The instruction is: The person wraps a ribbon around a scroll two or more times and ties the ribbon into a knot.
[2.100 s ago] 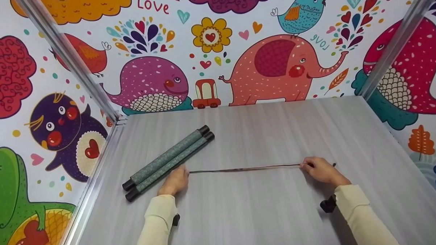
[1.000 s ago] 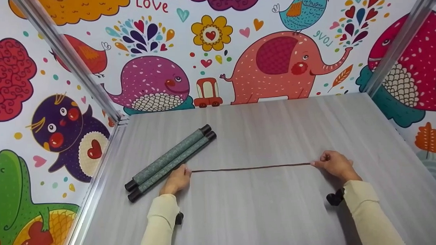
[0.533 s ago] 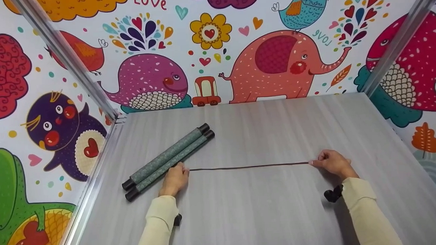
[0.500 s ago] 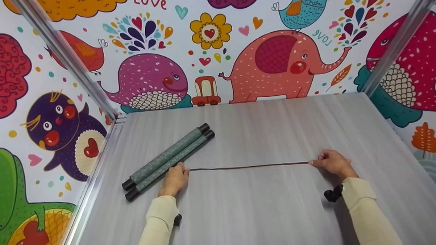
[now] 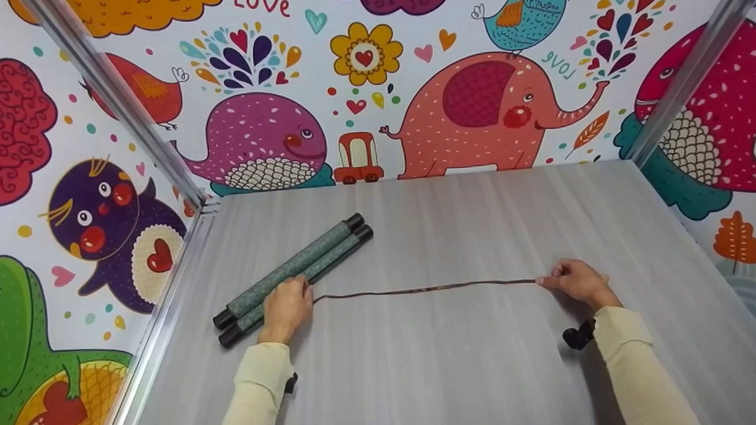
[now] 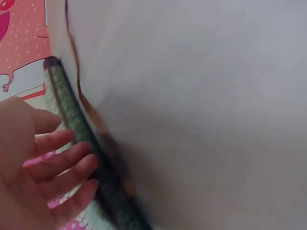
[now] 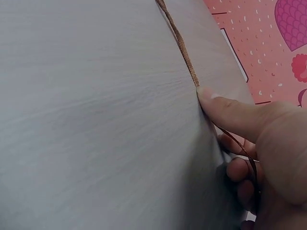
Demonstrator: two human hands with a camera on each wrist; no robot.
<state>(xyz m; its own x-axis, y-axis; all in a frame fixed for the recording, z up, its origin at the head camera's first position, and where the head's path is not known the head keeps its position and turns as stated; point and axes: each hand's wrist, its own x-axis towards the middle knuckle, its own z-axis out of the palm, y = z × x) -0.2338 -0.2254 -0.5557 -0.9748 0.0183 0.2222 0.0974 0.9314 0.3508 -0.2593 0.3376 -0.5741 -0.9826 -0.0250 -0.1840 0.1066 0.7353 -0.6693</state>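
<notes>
A thin brown cord [image 5: 418,290] stretches sideways over the table in gentle waves. My right hand [image 5: 572,284] pinches it near its right end; in the right wrist view the thumb presses on the flat woven cord [image 7: 184,52] and the tail runs behind it toward the curled fingers. On the left, a green patterned scroll [image 5: 285,266], rolled in from both ends onto black-tipped rods, lies slantwise. My left hand [image 5: 287,307] hovers at its near roll. In the left wrist view its fingers are spread and loosely bent beside the scroll [image 6: 76,115], with the cord running past, outside them.
A grey wood-grain table [image 5: 446,361] spans the space between the arms. Behind it rises a wall [image 5: 405,79] printed with cartoon animals, and metal frame posts [image 5: 116,102] stand at its corners. A small black wrist camera [image 5: 578,336] sits by the right cuff.
Earlier the right hand moved rightward, drawing the cord straight. Since then the left hand has let go of it and shifted left onto the scroll, and the cord has slackened. The right hand stays.
</notes>
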